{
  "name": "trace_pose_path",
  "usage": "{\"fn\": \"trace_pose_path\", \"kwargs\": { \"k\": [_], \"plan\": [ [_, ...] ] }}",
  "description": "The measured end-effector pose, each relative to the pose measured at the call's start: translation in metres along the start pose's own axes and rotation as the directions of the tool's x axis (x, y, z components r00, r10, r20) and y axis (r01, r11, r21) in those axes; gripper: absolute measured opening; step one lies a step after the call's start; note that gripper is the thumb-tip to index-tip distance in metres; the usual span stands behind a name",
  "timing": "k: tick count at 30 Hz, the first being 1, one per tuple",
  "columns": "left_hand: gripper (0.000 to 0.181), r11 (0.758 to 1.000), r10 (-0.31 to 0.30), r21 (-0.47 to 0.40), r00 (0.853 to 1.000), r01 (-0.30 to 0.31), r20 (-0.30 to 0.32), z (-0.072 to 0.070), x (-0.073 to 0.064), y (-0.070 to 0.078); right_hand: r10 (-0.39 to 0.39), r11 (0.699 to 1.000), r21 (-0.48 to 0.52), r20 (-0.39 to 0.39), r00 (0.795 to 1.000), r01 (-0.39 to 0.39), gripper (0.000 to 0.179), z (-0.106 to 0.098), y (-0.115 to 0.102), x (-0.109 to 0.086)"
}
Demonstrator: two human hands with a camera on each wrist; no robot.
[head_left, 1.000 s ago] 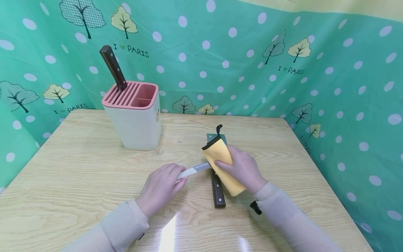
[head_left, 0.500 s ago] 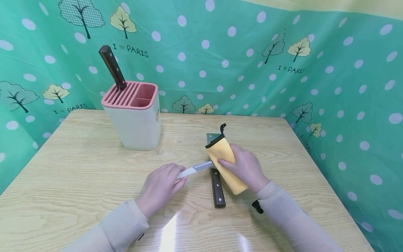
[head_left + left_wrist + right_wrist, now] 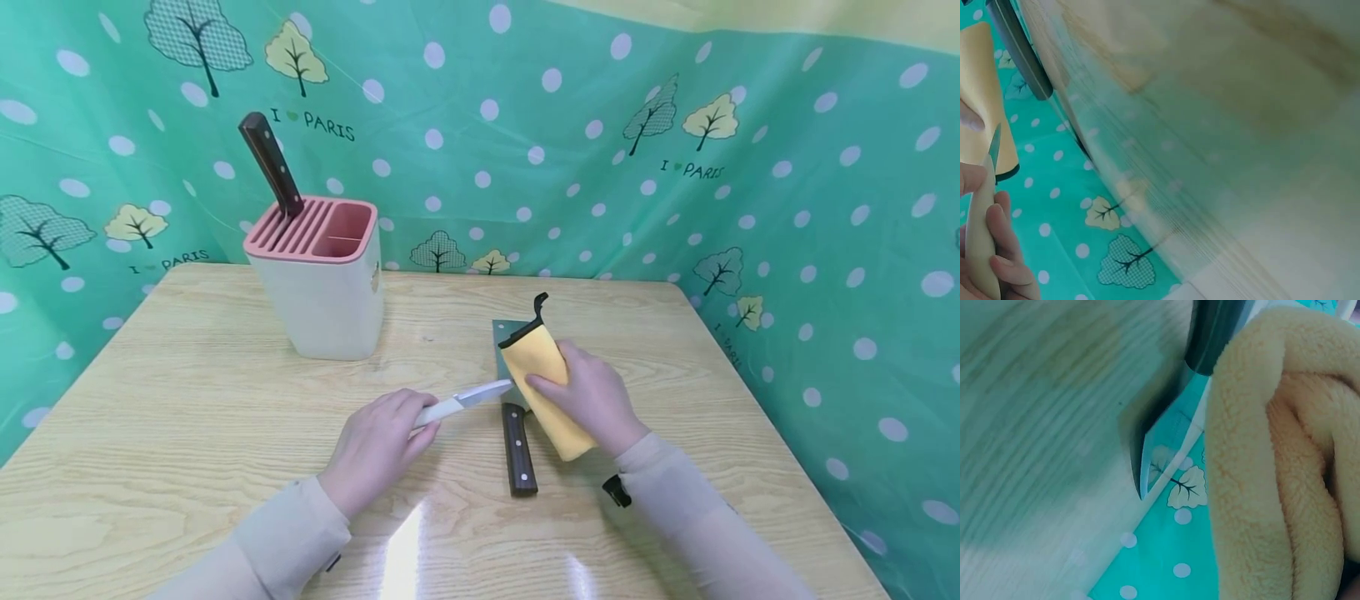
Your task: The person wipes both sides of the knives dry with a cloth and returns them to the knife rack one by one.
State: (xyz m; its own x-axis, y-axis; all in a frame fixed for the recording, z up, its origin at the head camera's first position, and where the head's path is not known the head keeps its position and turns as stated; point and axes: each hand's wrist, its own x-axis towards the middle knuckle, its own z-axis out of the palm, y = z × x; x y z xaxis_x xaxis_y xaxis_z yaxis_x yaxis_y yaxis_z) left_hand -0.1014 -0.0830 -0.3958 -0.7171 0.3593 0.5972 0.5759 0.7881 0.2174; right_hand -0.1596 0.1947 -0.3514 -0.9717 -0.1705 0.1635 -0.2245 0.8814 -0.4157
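My left hand grips the white handle of a small knife, whose blade points right in the head view. In the left wrist view the same knife lies along curled fingers. A folded yellow cloth with black trim and a hanging loop is held by my right hand, thumb on its near face. The knife's tip is at the cloth's left edge; whether they touch I cannot tell. Below them a cleaver with a dark riveted handle lies on the table, its blade partly hidden by the cloth.
A white knife block with a pink slotted top stands at the back left. One dark-handled knife leans out of its slots. The wooden table ends at a green patterned curtain behind and at the right.
My right hand has drawn the cloth a little to the right and up, off the small knife's blade. More of that blade shows now. My left hand has shifted slightly left.
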Motion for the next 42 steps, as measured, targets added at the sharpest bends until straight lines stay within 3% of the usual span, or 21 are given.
{"fn": "trace_pose_path", "kwargs": {
  "k": [6,15,25,42],
  "plan": [
    [0.021,0.998,-0.055,-0.030,0.997,0.057,0.046,-0.003,0.001,0.002,0.026,0.999,0.042,-0.013,1.000,-0.025,0.049,-0.005,0.002,0.002],
    [0.019,0.995,-0.076,-0.056,0.996,0.079,0.055,-0.003,0.002,0.001,0.011,0.997,0.076,-0.027,1.000,-0.009,0.049,-0.009,-0.005,0.003],
    [0.019,0.994,-0.089,-0.059,0.993,0.094,0.073,-0.004,0.004,0.003,-0.038,0.994,0.100,-0.014,0.999,0.039,0.046,-0.009,-0.024,-0.001],
    [0.019,0.994,-0.095,-0.038,0.993,0.098,0.070,-0.004,0.003,0.005,-0.169,0.985,0.034,0.014,0.986,0.168,0.047,0.004,-0.054,-0.007]
  ]
}}
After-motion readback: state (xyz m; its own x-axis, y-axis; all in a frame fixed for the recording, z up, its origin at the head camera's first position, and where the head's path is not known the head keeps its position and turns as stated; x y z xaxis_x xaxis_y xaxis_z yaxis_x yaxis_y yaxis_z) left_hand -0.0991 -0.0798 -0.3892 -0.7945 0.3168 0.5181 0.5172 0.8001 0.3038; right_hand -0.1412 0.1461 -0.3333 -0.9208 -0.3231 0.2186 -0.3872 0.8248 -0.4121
